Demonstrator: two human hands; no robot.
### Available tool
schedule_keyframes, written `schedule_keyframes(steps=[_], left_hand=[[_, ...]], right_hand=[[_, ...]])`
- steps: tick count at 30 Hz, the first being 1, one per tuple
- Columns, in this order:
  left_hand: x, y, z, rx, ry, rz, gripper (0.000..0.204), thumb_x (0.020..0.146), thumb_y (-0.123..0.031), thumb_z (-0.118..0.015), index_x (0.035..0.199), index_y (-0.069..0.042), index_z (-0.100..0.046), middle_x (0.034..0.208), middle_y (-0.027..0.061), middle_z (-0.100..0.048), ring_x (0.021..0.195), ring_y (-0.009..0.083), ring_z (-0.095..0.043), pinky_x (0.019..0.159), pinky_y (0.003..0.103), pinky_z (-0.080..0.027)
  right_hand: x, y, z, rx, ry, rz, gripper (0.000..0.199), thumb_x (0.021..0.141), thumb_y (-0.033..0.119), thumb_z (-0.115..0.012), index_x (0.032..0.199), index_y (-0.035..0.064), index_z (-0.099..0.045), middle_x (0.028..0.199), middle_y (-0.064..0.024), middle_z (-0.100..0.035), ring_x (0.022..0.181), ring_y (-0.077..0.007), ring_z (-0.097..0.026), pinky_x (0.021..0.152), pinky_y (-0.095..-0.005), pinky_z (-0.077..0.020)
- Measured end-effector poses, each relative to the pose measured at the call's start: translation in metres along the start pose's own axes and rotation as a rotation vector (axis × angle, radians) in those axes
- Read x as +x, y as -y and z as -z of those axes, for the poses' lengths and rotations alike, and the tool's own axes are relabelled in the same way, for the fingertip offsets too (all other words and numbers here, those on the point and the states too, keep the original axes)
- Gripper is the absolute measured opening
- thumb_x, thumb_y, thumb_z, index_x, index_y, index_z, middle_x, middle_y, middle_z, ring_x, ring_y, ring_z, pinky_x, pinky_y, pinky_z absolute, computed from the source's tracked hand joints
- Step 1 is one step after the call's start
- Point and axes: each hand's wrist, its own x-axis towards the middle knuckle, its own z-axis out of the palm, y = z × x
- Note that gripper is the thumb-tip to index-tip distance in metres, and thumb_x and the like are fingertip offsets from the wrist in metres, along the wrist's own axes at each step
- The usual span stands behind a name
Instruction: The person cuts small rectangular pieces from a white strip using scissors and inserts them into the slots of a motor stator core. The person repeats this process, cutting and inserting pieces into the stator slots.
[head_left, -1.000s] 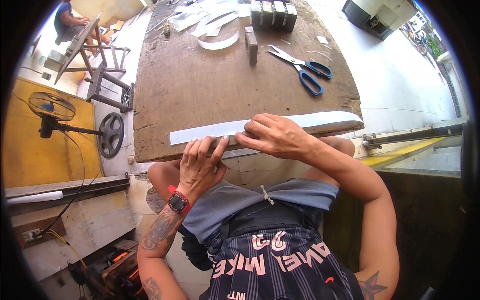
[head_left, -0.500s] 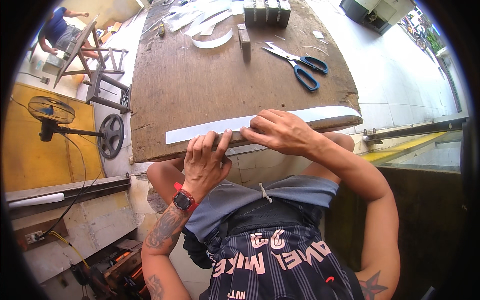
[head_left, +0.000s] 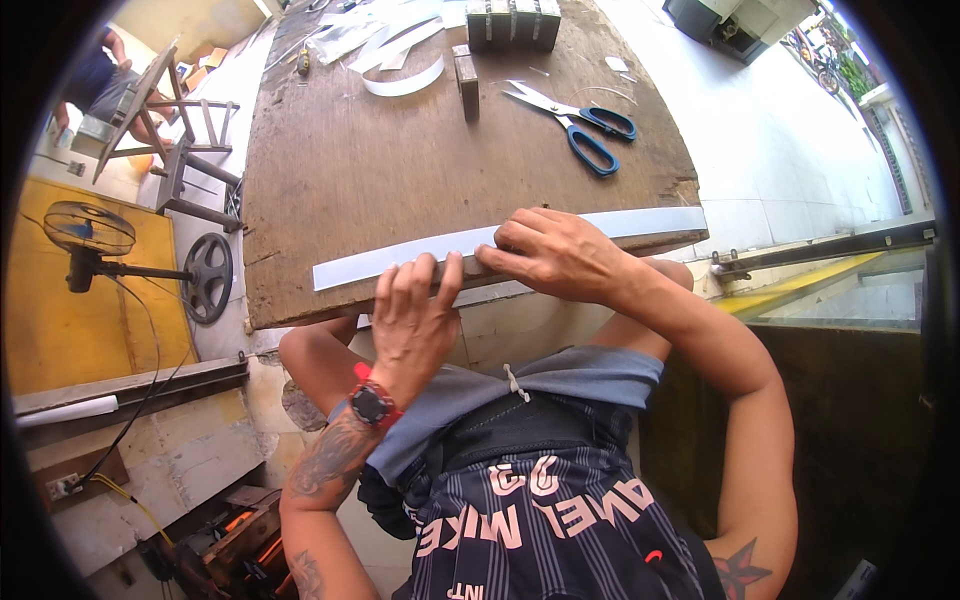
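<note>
A long white strip (head_left: 590, 225), like paper or thin plastic, lies along the near edge of the worn wooden table (head_left: 400, 180). My left hand (head_left: 412, 320) rests at the strip's near edge, fingers stretched forward and fingertips touching it; its thumb is tucked lower, by the table edge. Just to the right, my right hand (head_left: 560, 258) has its fingers curled in and closed on the strip's near edge, index finger pointing left. My thumb on that side is mostly hidden. Farther back lie scissors (head_left: 580, 120) with blue handles, blades parted.
A small upright block (head_left: 466, 85) stands mid-table, behind it a dark strapped block (head_left: 512, 25). A curled white strip (head_left: 405, 82) and loose white sheets (head_left: 390, 40) lie at the far left. A fan (head_left: 90, 235) stands left; a person (head_left: 95, 85) sits beyond.
The strip's right end, bowed and drooping at the table corner before, now lies straighter and flatter. Both hands keep nearly the same place on the strip. The view has shifted slightly.
</note>
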Motion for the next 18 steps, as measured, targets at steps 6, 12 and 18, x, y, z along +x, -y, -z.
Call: schedule_keyframes(steps=[6, 12, 18], left_hand=[[-0.004, 0.014, 0.006, -0.091, 0.012, 0.031, 0.068, 0.077, -0.011, -0.073, 0.142, -0.009, -0.051, 0.131, 0.009, -0.054, 0.126, 0.0267, -0.052, 0.115, 0.044, -0.042], [-0.057, 0.088, 0.029, -0.029, -0.071, 0.081, 0.079, 0.074, -0.01, -0.078, 0.149, -0.014, -0.052, 0.132, 0.0088, -0.052, 0.127, 0.0281, -0.05, 0.117, 0.047, -0.042], [-0.07, 0.098, 0.02, -0.026, -0.008, 0.036, 0.084, 0.077, -0.012, -0.076, 0.154, -0.032, -0.051, 0.132, 0.0059, -0.047, 0.13, 0.0265, -0.044, 0.119, 0.046, -0.039]], right_hand=[[0.021, 0.009, 0.008, 0.001, 0.009, 0.013, 0.037, 0.09, 0.013, -0.067, 0.127, 0.0138, -0.068, 0.1, -0.0054, -0.06, 0.093, -0.022, -0.063, 0.086, -0.0357, -0.0565], [0.09, 0.044, -0.046, 0.006, -0.081, 0.113, 0.04, 0.089, 0.014, -0.068, 0.129, 0.0099, -0.067, 0.098, -0.0059, -0.059, 0.091, -0.0203, -0.063, 0.084, -0.035, -0.0577], [0.075, 0.034, -0.043, -0.044, -0.092, 0.142, 0.04, 0.087, 0.014, -0.071, 0.127, 0.0106, -0.067, 0.097, -0.0037, -0.061, 0.088, -0.0191, -0.064, 0.08, -0.0328, -0.0584]])
